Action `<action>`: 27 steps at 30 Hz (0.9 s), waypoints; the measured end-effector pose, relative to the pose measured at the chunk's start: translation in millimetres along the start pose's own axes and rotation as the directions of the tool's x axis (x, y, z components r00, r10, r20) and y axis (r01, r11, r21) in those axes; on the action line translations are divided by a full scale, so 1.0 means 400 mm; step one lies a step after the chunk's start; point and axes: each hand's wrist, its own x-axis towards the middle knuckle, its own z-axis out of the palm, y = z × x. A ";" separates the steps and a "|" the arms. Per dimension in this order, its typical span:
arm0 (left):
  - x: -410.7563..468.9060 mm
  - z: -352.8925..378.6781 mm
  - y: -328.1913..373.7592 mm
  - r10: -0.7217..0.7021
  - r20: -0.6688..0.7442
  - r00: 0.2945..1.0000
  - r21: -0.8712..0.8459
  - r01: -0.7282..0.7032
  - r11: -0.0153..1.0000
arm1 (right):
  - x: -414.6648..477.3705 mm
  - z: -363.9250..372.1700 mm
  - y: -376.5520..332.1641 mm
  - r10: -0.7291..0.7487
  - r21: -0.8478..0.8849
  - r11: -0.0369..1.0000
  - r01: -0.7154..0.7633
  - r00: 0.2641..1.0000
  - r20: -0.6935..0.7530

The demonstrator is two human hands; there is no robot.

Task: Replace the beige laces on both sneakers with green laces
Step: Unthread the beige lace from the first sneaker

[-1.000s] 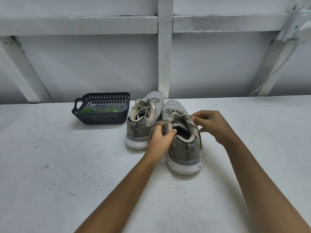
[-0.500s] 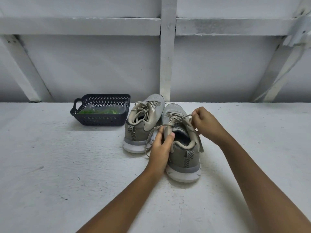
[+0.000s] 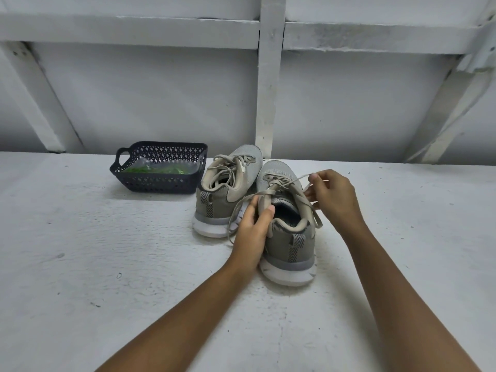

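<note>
left hand grips collar of near sneaker; right hand pinches its beige lace. second sneaker beside basket holding green laces.

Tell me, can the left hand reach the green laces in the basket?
Probably yes, once it lets go. The left hand grips the near sneaker, but the basket holding the green laces is open-topped, and the way across the table looks free.

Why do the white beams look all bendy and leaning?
In the head view, the wide-angle lens bows the beams near the picture's edges; the light is soft there too, so the basket casts only a faint shadow.
</note>
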 end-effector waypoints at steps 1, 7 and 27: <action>0.002 -0.001 -0.003 0.003 -0.001 1.000 -0.004 -0.003 1.000 | 0.001 -0.007 0.000 0.016 0.022 1.000 -0.017 0.999 0.043; -0.003 -0.003 -0.008 0.020 0.012 1.000 0.000 -0.020 1.000 | -0.002 -0.030 0.001 0.009 0.037 0.999 -0.018 0.972 0.234; -0.011 -0.010 0.001 0.008 0.089 0.996 -0.022 -0.007 1.000 | -0.006 -0.063 -0.020 0.215 0.201 0.940 -0.276 0.935 0.280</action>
